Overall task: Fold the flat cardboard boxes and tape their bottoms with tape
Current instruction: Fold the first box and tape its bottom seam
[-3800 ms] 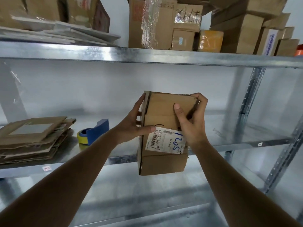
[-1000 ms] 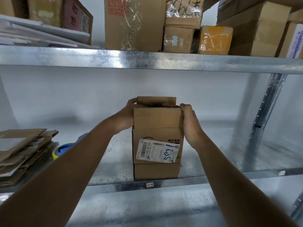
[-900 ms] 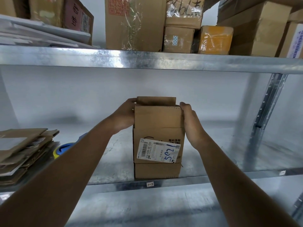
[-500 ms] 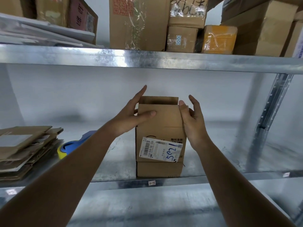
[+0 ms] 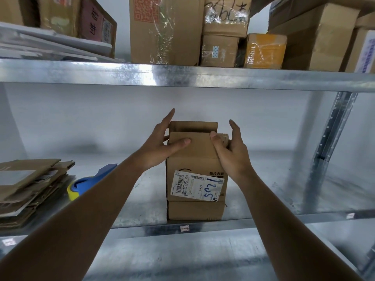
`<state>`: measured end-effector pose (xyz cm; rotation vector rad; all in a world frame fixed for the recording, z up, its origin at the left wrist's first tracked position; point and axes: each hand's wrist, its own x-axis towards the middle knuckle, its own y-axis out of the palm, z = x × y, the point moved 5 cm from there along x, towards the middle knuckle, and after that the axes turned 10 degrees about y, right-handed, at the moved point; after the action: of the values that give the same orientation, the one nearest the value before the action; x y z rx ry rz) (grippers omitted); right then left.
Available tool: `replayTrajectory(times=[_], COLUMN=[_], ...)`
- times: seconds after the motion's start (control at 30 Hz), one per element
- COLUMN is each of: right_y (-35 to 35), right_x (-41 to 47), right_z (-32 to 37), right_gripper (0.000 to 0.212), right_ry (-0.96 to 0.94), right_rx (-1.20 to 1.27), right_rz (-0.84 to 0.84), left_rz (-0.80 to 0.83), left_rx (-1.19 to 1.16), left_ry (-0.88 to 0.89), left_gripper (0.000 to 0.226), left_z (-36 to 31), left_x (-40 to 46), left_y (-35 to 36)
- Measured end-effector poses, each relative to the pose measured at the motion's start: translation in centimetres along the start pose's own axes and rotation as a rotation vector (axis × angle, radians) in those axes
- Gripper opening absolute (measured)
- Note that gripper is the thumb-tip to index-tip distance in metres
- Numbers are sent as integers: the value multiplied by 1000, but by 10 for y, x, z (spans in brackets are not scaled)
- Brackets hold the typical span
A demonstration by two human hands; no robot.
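A small brown cardboard box [image 5: 195, 159] with a white shipping label marked "5021" stands upright at the front edge of the metal shelf [image 5: 284, 199], its top flaps raised. My left hand [image 5: 162, 145] lies flat against the box's upper left side, fingers straight, thumb across the front flap. My right hand [image 5: 231, 149] touches the upper right corner, thumb on the front flap and fingers stretched beside the side flap. A tape dispenser [image 5: 89, 183], blue with a yellow roll, lies on the shelf to the left, partly hidden by my left forearm.
A stack of flat cardboard boxes [image 5: 30, 185] lies at the shelf's left end. The upper shelf [image 5: 182, 75] carries several cardboard boxes and flat white boards. A perforated steel upright [image 5: 332, 134] stands at the right. Another shelf runs below.
The box was held in the air, then set down on the shelf. My hands, which gripped its upper sides a second ago, have loosened and their fingers now stretch straight.
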<state>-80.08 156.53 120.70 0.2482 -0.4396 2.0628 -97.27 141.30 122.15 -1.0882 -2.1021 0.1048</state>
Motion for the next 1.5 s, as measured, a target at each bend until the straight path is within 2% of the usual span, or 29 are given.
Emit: replayTrajectory(times=[0.13,0.23,0.5,0.7,0.83,0.9,0.97,1.0,1.07,1.13,1.23,1.3,1.33,1.4,1.47,1.5], right_y=[2,5,8,7,9,9,11,12,16,17,14,11,12,15,22,25], right_x=[7,9,16,15,14,15,12,8,1,-6,-9,-10,-11,-15,-24,-27], right_z=[-2,0,-5,-7,-10,-15,-21,-23,-26,-26,-26,-32,-38,-56,-78,-88], right_gripper=[83,64,34,17,17,16,17,18,23,28,36,34,37,50,57,55], right_ry=[-5,-14,15,52,137,195,223,227,216,201,271,376,446,576,692,747], right_rx=[18,-40,-206,-196,-167,-101,6,49,98,120,274,437,444,268,164,199], right_rz=[12,13,-53,-69,-53,-15,37,67,118,146,203,172,139,142,238,287], left_rz=[-30,-46,-26,-11,-8,95,269,292,196,101,23,-49,-87,-164,-195,-187], left_rx=[57,108,213,198,32,-50,5,45,77,65,74,-15,-70,-148,-164,-151], left_ry=[33,7,41,23,-83,-152,-140,-93,10,80,92,61,53,44,46,54], left_gripper=[94,90,32,15,16,22,53,68,78,75,74,73,70,65,64,66], left_z=[4,9,11,19,11,14,21,26,31,31,34,37,38,40,41,41], left_x=[4,6,10,10,2,-7,-19,-23,-26,-25,-22,-20,-19,-20,-21,-22], left_y=[1,-1,-2,0,2,2,5,7,10,12,6,0,-3,-8,-12,-13])
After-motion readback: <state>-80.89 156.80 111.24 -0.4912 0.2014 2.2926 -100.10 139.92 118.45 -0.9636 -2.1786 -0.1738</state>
